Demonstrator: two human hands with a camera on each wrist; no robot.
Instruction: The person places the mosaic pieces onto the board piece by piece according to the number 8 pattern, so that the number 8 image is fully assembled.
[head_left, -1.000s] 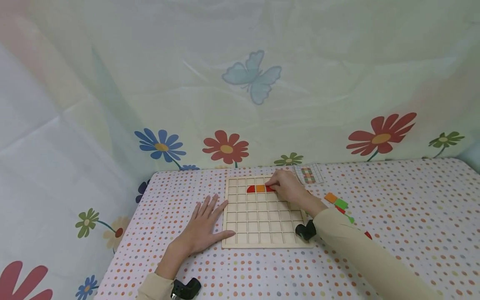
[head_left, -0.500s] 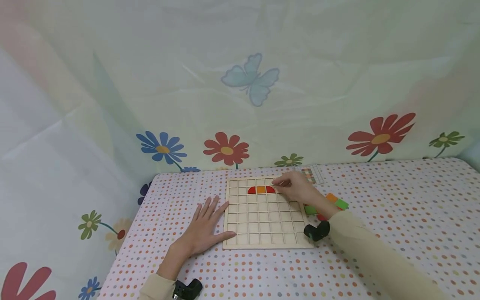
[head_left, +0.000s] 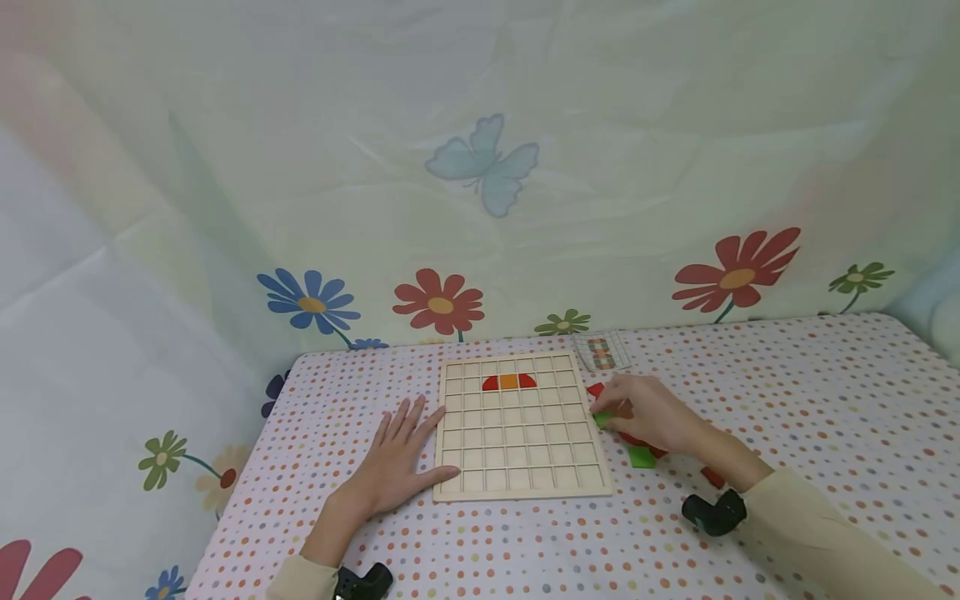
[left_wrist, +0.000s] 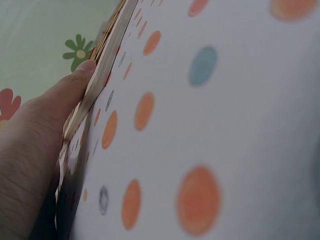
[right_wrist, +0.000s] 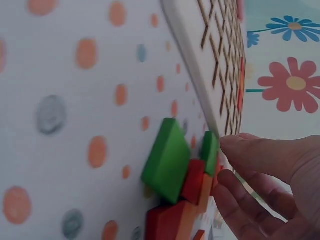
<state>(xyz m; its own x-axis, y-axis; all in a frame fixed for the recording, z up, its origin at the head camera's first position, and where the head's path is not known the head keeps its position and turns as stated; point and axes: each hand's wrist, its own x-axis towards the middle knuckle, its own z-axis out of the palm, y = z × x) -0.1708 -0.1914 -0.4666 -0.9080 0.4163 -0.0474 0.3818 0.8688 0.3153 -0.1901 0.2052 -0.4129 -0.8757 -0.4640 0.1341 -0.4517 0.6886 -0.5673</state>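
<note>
A wooden grid board (head_left: 524, 497) lies on the dotted tablecloth. One row near its far side holds an orange square tile (head_left: 508, 382) between two red curved tiles (head_left: 491, 383). My left hand (head_left: 393, 471) rests spread at the board's left edge, its thumb and index finger touching the frame. Just off the right edge, my right hand (head_left: 652, 412) pinches a small green tile (head_left: 602, 420) between thumb and finger. The right wrist view shows that green tile (right_wrist: 209, 152) at the fingertips, close to other loose tiles.
Loose tiles lie right of the board, among them a green square (head_left: 641, 456) and a red piece (head_left: 713, 477), partly under my right hand. A printed pattern card (head_left: 602, 352) lies beyond the board's far right corner. Behind the table hangs a flowered curtain (head_left: 337, 208).
My right hand has let go of the right red tile in its cell and moved right, off the board, to the green tile. My left hand stays at the board's edge.
</note>
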